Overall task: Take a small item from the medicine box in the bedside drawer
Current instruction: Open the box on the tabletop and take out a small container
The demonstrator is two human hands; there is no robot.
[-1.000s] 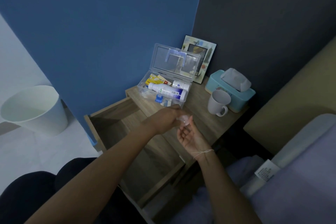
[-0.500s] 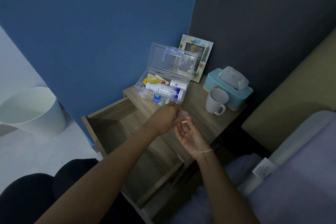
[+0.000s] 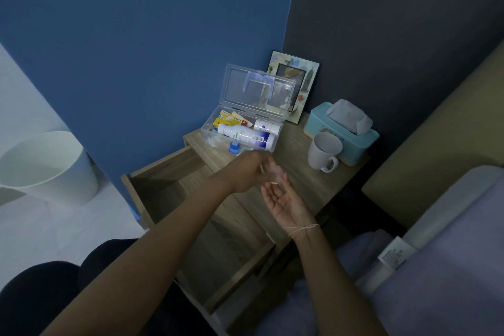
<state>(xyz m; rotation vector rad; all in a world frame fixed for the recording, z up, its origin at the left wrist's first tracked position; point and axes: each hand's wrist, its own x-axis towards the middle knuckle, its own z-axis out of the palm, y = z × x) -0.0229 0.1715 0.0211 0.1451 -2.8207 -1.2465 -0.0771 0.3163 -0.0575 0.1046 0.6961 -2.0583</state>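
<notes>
The clear medicine box (image 3: 215,117) stands on the bedside table with its lid (image 3: 256,90) up. Inside lie a white bottle (image 3: 245,138), a smaller white bottle (image 3: 266,127) and yellow packets (image 3: 227,120). In front of the box my left hand (image 3: 249,172) pinches a small pale item (image 3: 275,172) at its fingertips. My right hand (image 3: 286,200) is held palm up just below it, fingers apart, touching or nearly touching the item. The wooden drawer (image 3: 169,169) below the tabletop is pulled out, and I see nothing in it.
A white mug (image 3: 324,151) and a teal tissue box (image 3: 341,128) stand right of the medicine box. A picture frame (image 3: 305,76) leans on the dark wall behind. A white bin (image 3: 46,169) is on the floor at the left. The bed (image 3: 436,267) lies at the right.
My left hand has shifted slightly toward the box, with the small item still in its fingertips. My right hand stays cupped beneath.
</notes>
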